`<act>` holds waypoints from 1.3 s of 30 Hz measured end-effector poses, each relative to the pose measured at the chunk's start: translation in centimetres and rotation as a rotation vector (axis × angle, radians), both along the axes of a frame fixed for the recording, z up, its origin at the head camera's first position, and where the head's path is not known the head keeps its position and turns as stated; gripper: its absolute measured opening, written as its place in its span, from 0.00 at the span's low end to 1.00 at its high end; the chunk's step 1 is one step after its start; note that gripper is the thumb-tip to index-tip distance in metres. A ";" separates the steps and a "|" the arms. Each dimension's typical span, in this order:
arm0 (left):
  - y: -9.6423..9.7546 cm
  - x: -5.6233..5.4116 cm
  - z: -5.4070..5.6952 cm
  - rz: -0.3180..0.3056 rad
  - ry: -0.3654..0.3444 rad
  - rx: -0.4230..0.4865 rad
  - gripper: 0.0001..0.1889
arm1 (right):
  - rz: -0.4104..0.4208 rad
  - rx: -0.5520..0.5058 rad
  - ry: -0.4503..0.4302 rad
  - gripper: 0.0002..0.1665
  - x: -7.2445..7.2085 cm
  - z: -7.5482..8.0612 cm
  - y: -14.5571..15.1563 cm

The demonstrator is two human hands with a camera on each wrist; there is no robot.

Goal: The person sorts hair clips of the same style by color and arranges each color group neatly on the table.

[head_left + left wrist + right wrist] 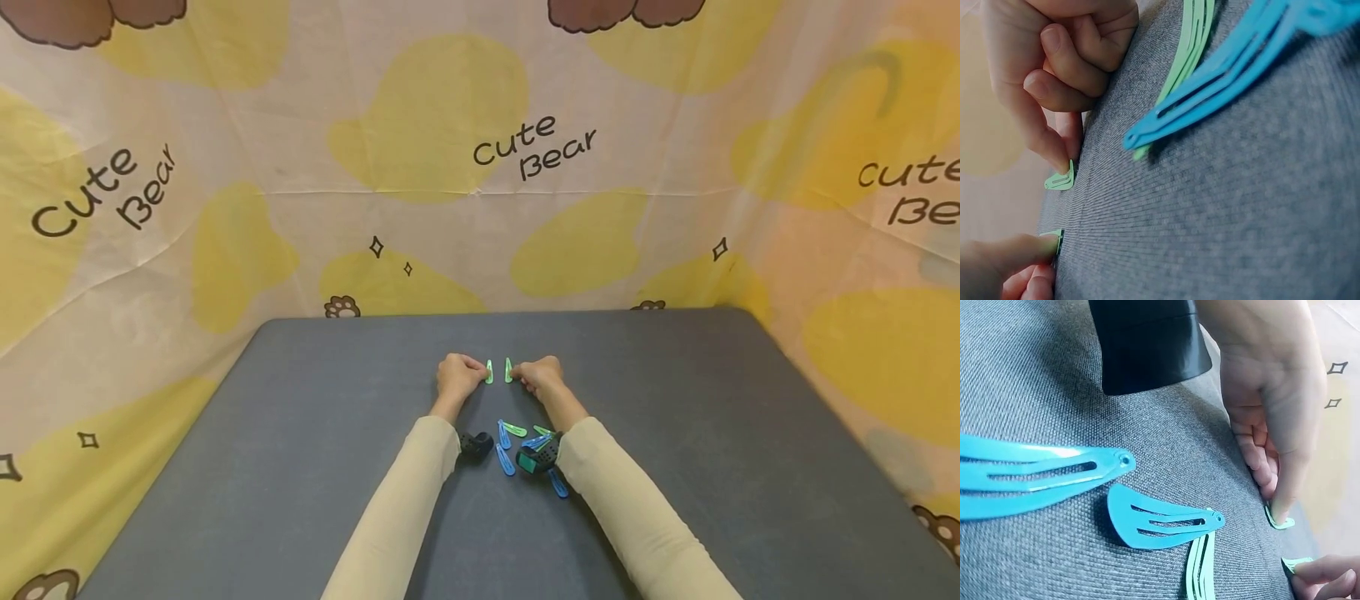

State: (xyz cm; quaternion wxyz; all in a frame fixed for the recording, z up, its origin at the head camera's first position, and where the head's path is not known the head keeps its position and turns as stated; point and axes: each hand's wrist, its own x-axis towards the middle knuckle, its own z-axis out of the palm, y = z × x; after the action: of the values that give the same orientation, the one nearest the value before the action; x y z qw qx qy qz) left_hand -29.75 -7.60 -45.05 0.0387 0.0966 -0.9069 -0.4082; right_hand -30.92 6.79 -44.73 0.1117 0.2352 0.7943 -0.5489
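Two green snap hair clips lie side by side on the grey table, a small gap between them. My left hand (459, 377) pinches the left clip (490, 372) at its outer side, thumb and index finger together. On the other side, my right hand (542, 377) has its thumb and index fingertips on the right clip (508, 370), its other fingers curled in. In the left wrist view, the right hand's fingertips meet the wide end of its clip (1060, 181). The right wrist view has the left hand (1279, 394) reaching down to its clip (1280, 519).
Nearer on the table (300, 467) lies a loose group of blue hair clips (506, 460) and green hair clips (515, 430), partly under the right wrist's camera (537, 457). A printed yellow cloth (450, 108) hangs behind the table and at both sides.
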 end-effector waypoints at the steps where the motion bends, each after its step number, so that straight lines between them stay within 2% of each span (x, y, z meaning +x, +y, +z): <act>1: 0.0 0.0 0.0 -0.001 0.001 -0.001 0.07 | -0.004 0.002 0.001 0.15 0.0 0.1 0.0; 14: -0.3 -0.3 -0.4 -0.010 0.015 0.002 0.06 | -0.014 0.053 0.003 0.15 0.3 0.1 -0.1; 15: -0.3 -0.4 -0.6 -0.011 0.038 -0.004 0.06 | -0.014 0.052 0.004 0.15 0.3 0.1 -0.1; 21: -0.3 -0.3 -0.4 -0.010 0.036 -0.002 0.06 | -0.009 0.063 0.007 0.15 0.3 0.2 -0.2; 22: -0.2 -0.2 -0.2 -0.008 0.012 0.009 0.06 | -0.008 0.065 0.006 0.15 0.3 0.2 -0.2; 29: 0.0 0.3 0.1 0.000 0.014 -0.017 0.06 | -0.014 0.028 -0.015 0.14 0.0 -0.2 -0.1; 39: -0.1 0.1 0.1 0.004 0.001 0.002 0.07 | 0.028 -0.018 0.004 0.15 0.2 -0.3 0.4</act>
State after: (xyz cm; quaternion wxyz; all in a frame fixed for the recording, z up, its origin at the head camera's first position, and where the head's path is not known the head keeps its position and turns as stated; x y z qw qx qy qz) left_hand -29.68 -7.68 -44.93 0.0398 0.0982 -0.9064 -0.4089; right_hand -30.73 7.21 -45.07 0.1199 0.2217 0.7929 -0.5548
